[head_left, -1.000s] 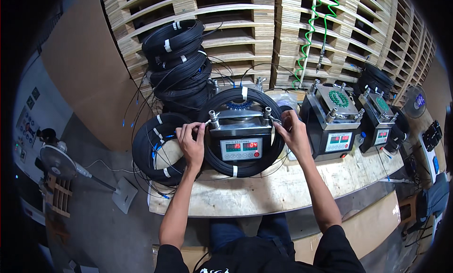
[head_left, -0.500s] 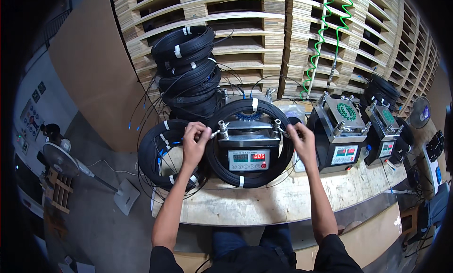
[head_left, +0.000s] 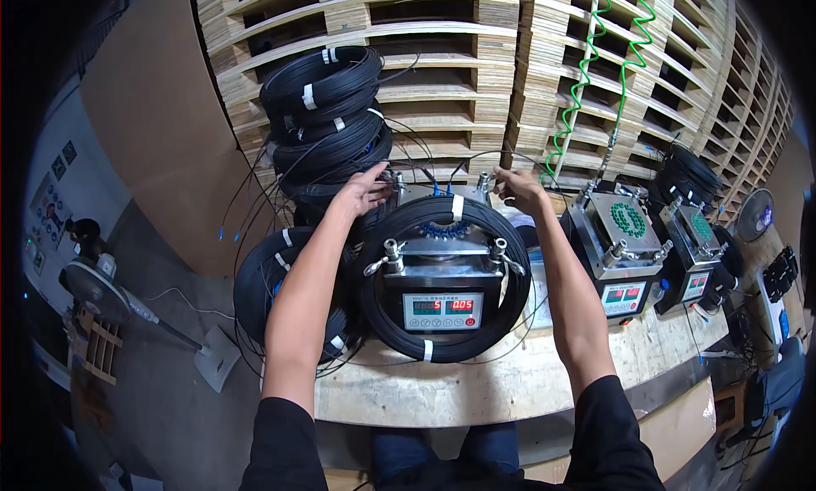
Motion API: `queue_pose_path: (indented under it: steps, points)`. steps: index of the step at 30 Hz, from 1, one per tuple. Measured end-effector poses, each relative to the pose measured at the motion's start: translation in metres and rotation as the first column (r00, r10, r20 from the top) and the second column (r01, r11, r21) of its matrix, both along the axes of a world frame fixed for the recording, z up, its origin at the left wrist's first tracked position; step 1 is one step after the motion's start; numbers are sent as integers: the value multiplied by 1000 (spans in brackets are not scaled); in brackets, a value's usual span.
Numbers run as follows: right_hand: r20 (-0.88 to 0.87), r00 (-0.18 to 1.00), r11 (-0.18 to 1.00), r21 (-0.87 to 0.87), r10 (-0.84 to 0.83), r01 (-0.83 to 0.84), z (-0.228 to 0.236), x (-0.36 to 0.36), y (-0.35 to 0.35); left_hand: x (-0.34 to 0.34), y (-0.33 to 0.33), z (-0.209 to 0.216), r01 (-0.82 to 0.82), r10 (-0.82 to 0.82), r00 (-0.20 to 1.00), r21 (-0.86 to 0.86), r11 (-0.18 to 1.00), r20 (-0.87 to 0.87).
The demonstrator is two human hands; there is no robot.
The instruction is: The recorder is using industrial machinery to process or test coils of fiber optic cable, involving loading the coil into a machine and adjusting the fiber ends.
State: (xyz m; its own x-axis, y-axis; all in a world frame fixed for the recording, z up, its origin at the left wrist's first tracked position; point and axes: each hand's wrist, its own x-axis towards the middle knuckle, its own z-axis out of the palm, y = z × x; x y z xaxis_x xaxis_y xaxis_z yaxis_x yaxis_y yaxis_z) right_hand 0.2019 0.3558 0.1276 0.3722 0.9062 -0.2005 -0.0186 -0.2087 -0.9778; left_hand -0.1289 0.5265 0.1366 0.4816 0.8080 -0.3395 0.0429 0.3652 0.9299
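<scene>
Close work at the far posts [head_left: 484,183] of a black machine [head_left: 443,287];
left hand [head_left: 365,191] and right hand [head_left: 521,188] have fingers parted, contact unclear; posts look rigid, slick; near levers [head_left: 374,265] offer surest hold.

Room in front, crowding behind and to the left

Free room is running along the front edge of the bench [head_left: 408,399], where a hand could be passing below the black coil [head_left: 399,340]. That coil is ringing the near machine [head_left: 443,311], and two front lever handles [head_left: 374,268] are jutting sideways over it, obstructing both flanks. Stacked coils [head_left: 330,144] are crowding the left hand [head_left: 365,192], while wooden pallets [head_left: 495,83] are walling off the rear. Blue cable ends [head_left: 449,188] are standing between the rear posts [head_left: 484,183], hampering any straight crossing toward the right hand [head_left: 520,186]. Beyond it, the neighbouring machine [head_left: 625,266] is limiting sideways room.
</scene>
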Motion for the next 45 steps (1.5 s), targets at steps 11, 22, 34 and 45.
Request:
queue_pose_path:
  steps: [11,22,34,45]
  points:
    - [-41,995,988,117,-93,97,-13,-7,13,18,14,-34,-43,4,970,155,987,242]
    - [615,645,850,515,-455,109,25,-91,-61,-40,-73,16,118,224,960,967,225,-169]
    - [663,719,936,348,-208,-50,24,-104,-178,-41,-115,53,362,39,928,919,156,-372]
    - [446,868,876,482,-216,-30,3,-83,-142,-55,-137,30,203,-94,979,883,423,-180]
